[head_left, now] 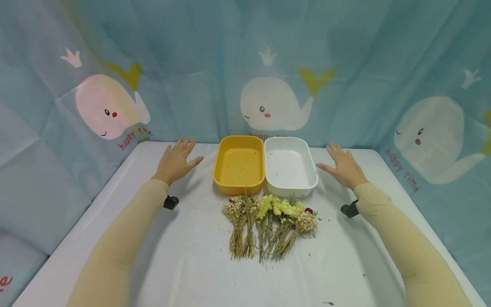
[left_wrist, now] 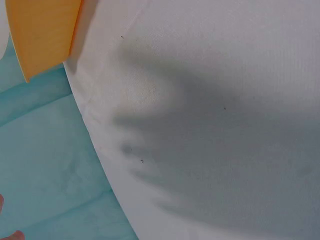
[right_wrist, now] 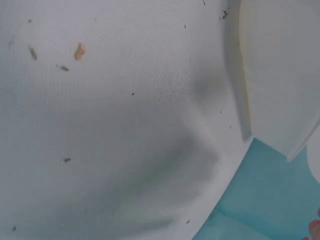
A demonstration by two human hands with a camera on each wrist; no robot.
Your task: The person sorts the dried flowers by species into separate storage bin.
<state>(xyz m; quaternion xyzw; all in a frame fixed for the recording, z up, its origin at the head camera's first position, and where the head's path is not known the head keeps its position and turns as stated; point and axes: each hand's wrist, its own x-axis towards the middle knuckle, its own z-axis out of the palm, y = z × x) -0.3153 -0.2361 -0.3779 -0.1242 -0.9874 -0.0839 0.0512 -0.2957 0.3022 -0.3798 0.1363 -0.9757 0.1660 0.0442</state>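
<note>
Nothing is in either grasp: the left hand (head_left: 176, 160) hangs with fingers spread and thumb pointing toward the yellow tub (head_left: 239, 188), while the right hand (head_left: 342, 165) stretches its fingers out just beside the white tub (head_left: 289, 192). Both look held above the white tabletop (head_left: 199, 264) rather than resting on it — the wrist views show soft shadows on the cover.

The two tubs stand side by side near the far edge. Just in front of them lie the dried flowers, stems toward the person: cream-flowered bunches (head_left: 238, 208) on the left, yellow-flowered bunches (head_left: 279, 207) in the middle, and another cream-flowered bunch (head_left: 307, 222) on the right, with a dark red bloom (head_left: 308, 210) near it. The yellow tub shows only small specks on its floor (crumbs of dried plant, probably).

My reading is a pause, with no bunch being handled; whether work is about to start or has finished, I cannot tell. A move on the flowers would call for bringing a hand inward and pinching the stems gently — the brittle heads could shed.
</note>
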